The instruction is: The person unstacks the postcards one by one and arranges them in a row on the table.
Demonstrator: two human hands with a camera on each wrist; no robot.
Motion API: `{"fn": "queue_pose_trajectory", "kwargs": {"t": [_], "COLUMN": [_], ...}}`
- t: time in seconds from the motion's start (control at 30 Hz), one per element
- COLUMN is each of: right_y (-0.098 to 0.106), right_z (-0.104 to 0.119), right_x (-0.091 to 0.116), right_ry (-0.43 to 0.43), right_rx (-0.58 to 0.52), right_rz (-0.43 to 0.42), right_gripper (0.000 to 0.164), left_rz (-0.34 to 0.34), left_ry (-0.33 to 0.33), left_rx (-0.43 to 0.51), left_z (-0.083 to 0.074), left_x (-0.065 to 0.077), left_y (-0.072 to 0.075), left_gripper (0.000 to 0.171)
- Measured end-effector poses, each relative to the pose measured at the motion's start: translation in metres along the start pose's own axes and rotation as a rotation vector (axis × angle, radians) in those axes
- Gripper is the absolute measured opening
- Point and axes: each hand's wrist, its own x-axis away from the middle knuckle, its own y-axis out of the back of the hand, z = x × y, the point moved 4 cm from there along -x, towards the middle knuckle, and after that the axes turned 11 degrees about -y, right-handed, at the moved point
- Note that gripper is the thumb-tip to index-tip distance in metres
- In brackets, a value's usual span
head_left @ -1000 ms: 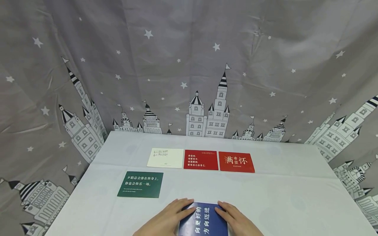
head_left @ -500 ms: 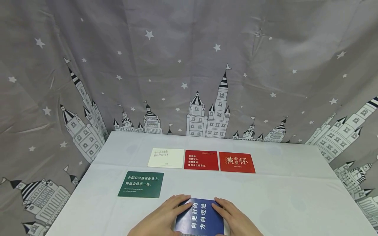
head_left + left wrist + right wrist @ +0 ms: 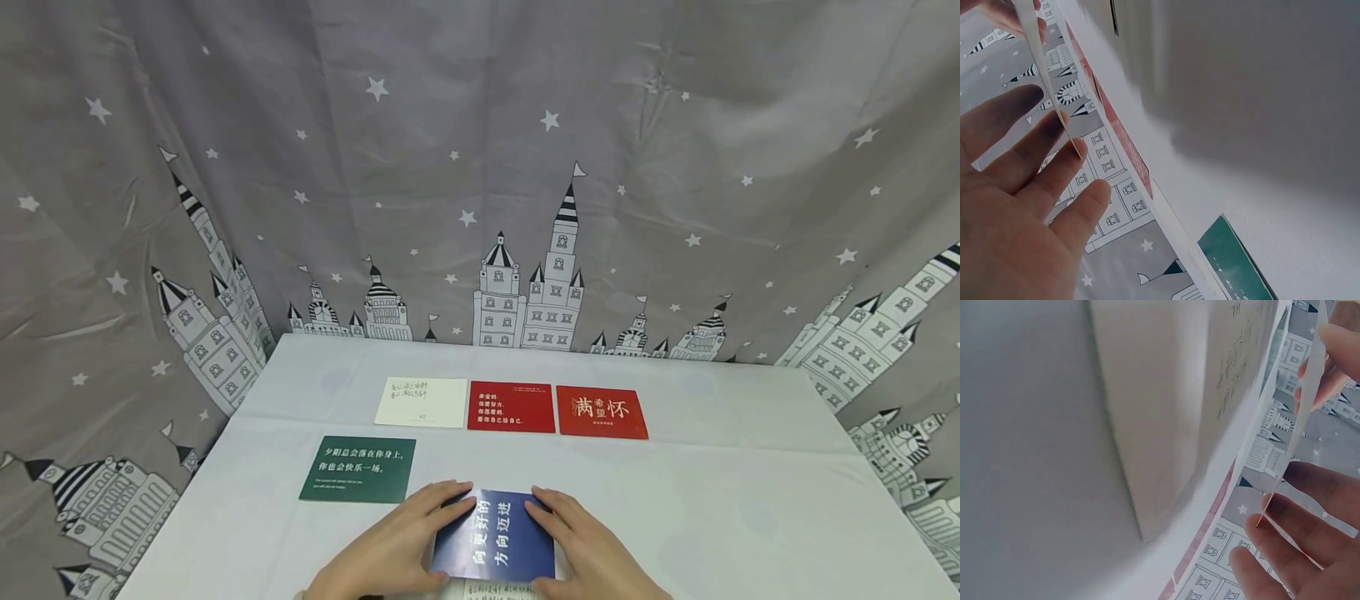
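Note:
A blue card (image 3: 495,542) with white Chinese lettering turned sideways is held between my two hands near the front of the table. My left hand (image 3: 401,546) grips its left edge, fingers at the far corner and thumb at the near one. On the opposite side my right hand (image 3: 592,550) grips the right edge the same way. Both wrist views show the blue card nearly edge-on, as a thin pale strip (image 3: 1047,81) raised above the tabletop. Below it lies a cream card (image 3: 1154,406) with handwriting, mostly hidden by the blue one in the head view.
Farther back, a handwritten cream card (image 3: 420,402) and two red cards (image 3: 512,408) (image 3: 602,413) lie in a row. A green card (image 3: 357,470) sits in front of them at the left. A grey castle-print curtain (image 3: 480,125) surrounds the white table (image 3: 750,500).
Both hands have moved the blue card away from me and slightly left. Handwriting on the cream card now shows below its near edge. The other cards have stayed put.

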Motion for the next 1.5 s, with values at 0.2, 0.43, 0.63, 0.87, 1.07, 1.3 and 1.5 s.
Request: {"fn": "queue_pose_trajectory", "kwargs": {"t": [0.2, 0.43, 0.63, 0.87, 1.07, 1.3, 1.5], "right_y": [0.002, 0.006, 0.007, 0.007, 0.006, 0.006, 0.008], "right_z": [0.003, 0.006, 0.009, 0.011, 0.011, 0.012, 0.013], "right_x": [-0.006, -0.015, -0.023, -0.032, -0.037, -0.045, -0.052], "right_ry": [0.019, 0.07, 0.104, 0.119, 0.126, 0.143, 0.169], "right_rx": [0.009, 0.014, 0.019, 0.03, 0.035, 0.047, 0.063], "right_rz": [-0.038, -0.103, -0.138, -0.152, -0.169, -0.179, -0.199], "right_gripper": [0.08, 0.079, 0.079, 0.078, 0.077, 0.075, 0.075], "left_rz": [-0.036, -0.072, -0.064, -0.081, -0.092, -0.069, -0.056], "left_ry": [-0.037, -0.056, -0.035, -0.065, -0.085, -0.06, -0.035], "left_rx": [-0.031, -0.063, -0.043, -0.067, -0.069, -0.056, -0.031], "left_z": [0.005, 0.011, 0.02, 0.028, 0.032, 0.039, 0.044], "left_x": [0.002, 0.002, 0.001, 0.001, 0.0, -0.001, -0.002], "left_y": [0.006, 0.013, 0.015, 0.017, 0.018, 0.019, 0.021], "left_gripper": [0.084, 0.085, 0.085, 0.084, 0.086, 0.086, 0.085]}}
